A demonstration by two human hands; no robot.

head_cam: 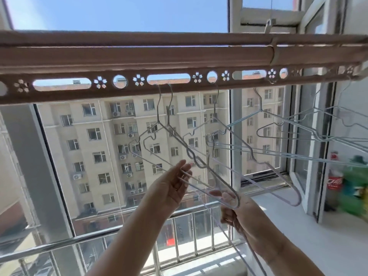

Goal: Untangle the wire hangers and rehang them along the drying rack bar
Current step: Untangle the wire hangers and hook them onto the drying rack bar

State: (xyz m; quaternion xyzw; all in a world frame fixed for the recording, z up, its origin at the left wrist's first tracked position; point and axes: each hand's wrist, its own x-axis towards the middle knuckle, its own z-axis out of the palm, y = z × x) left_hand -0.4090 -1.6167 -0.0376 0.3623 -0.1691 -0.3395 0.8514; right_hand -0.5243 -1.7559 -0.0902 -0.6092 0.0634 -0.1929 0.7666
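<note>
A pinkish drying rack bar (139, 56) with cut-out slots and flower holes runs across the top. Several pale wire hangers hang from its slots, tilted toward me and overlapping. Two hangers (159, 124) hook into the middle slot. My left hand (173, 188) is raised with straight fingers touching the lower wire of these hangers. My right hand (235, 212) grips the rounded end of a hanger (229, 198) and also holds a loose hanger (235, 248) that hangs down below it. More hangers (298, 124) hang at the right, crossing one another.
A large window with a metal guard rail (59, 244) is behind the rack. A white sill (298, 226) lies at the lower right, with a cola bottle (335, 182) and a blurred green object (356, 188). An open window sash (310, 146) stands at the right.
</note>
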